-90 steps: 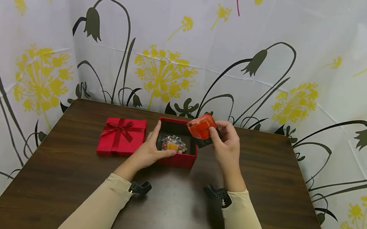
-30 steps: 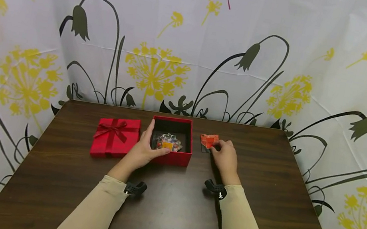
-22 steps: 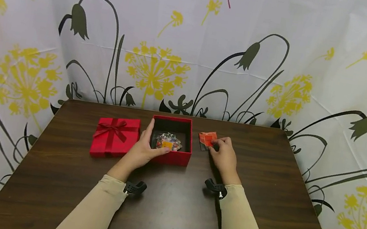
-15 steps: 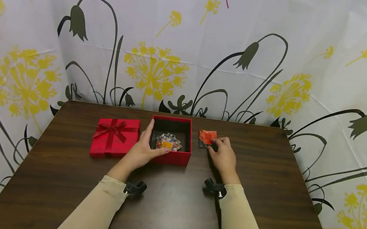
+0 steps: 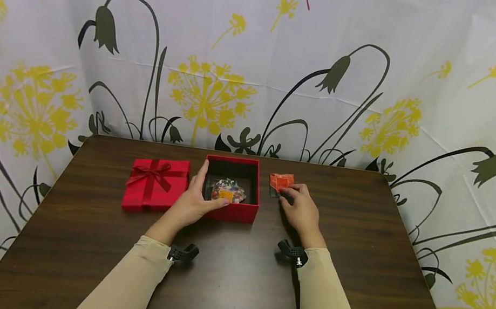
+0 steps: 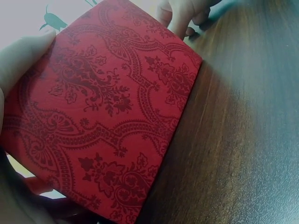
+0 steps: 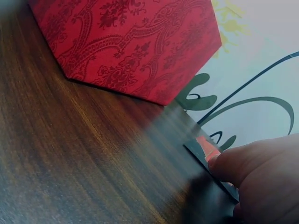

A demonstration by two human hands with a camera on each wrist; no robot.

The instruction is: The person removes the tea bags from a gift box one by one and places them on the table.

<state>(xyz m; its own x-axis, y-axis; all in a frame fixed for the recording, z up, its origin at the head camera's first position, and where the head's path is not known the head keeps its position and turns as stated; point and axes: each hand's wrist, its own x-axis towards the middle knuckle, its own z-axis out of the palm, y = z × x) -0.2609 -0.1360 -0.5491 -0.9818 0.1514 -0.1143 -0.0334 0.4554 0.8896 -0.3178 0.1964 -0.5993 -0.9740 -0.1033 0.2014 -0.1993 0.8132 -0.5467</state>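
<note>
My left hand (image 5: 186, 210) grips the near left corner of an open red gift box (image 5: 240, 214), its thumb over the front rim and its fingers along the left side. In the left wrist view the box's patterned red wall (image 6: 107, 107) stands upright on the table. A clear bag of small colourful pieces (image 5: 234, 190) with an orange label lies inside. To the right of the box, my right hand (image 5: 303, 213) pinches the near edge of a small flat orange and black packet (image 5: 280, 182) on the tabletop. The right wrist view shows the packet (image 7: 209, 148) partly hidden behind fingers.
A red box lid (image 5: 167, 198) with a ribbon bow lies left of the box, close by my left hand. The dark wooden table (image 5: 225, 287) ends at a white flowered curtain (image 5: 269, 27) behind. A black wrist strap (image 5: 184, 253) sits on each forearm.
My right hand has brought the packet down from above the box's right rim onto the table, then shifted it slightly back. My left hand keeps its hold on the box.
</note>
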